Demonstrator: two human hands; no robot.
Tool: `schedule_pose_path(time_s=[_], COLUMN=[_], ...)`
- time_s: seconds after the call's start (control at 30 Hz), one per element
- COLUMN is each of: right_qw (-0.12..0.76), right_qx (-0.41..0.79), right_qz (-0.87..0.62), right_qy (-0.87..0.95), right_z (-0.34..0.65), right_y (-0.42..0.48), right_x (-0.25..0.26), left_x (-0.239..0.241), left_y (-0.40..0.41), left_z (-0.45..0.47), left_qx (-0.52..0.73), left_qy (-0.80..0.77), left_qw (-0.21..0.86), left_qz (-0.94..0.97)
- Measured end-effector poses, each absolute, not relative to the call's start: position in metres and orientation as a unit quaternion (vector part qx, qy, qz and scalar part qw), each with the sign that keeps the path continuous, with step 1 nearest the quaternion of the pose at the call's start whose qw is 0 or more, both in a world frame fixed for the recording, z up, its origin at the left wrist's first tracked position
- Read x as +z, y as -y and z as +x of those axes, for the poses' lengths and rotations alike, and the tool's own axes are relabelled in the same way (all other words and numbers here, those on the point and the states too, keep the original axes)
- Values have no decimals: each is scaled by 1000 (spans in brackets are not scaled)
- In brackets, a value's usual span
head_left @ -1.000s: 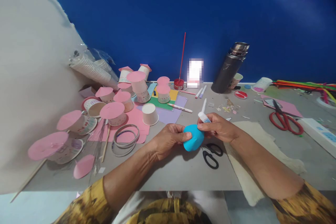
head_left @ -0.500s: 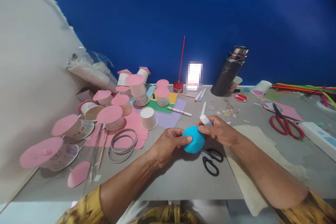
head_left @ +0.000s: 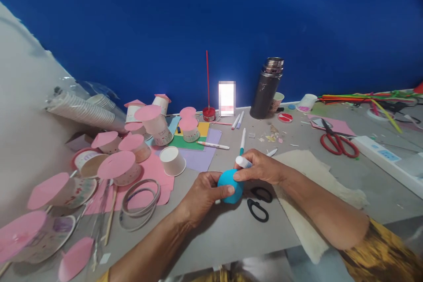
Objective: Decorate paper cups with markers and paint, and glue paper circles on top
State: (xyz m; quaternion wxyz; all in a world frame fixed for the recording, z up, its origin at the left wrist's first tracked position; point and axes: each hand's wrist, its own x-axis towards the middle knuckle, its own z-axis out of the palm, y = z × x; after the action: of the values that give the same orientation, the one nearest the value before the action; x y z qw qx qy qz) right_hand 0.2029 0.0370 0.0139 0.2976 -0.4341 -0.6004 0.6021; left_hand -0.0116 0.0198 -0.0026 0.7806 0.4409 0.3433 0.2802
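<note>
My left hand (head_left: 201, 194) grips a turquoise paper cone (head_left: 229, 187) just above the grey table (head_left: 214, 229), thumb pressed on its side. My right hand (head_left: 261, 167) is closed round a small white glue tube (head_left: 243, 162), whose tip points left over the cone's top. Both hands meet at the cone in the middle of the table. Black scissors (head_left: 257, 205) lie directly under and right of the cone.
Pink-lidded paper cups (head_left: 115, 165) crowd the left side with wire rings (head_left: 139, 196) and a plain cup (head_left: 172, 161). Markers (head_left: 243, 139), a dark flask (head_left: 266, 88), red scissors (head_left: 339, 143), a power strip (head_left: 383, 156) and a cloth (head_left: 310, 172) lie right and behind.
The view has swung right and tilted, so everything shifts left in frame. My hands stay on the cone and glue tube, with the tube's tip lower toward the cone.
</note>
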Motion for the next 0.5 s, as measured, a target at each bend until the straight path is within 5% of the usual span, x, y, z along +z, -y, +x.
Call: schedule_pose_path(time_s=[0.27,0.5], right_qw=[374,340], right_qx=[689,651], right_qz=[-417,-434], right_qy=[460,522], right_z=[210,206], right_y=[-46,-43], right_x=[9,10], left_x=[6,1], left_y=[-23,-23], left_z=[-12,-14], left_qx=[365,351], left_qy=[-326,-361], left_qw=[808,790], left_qz=[329,349])
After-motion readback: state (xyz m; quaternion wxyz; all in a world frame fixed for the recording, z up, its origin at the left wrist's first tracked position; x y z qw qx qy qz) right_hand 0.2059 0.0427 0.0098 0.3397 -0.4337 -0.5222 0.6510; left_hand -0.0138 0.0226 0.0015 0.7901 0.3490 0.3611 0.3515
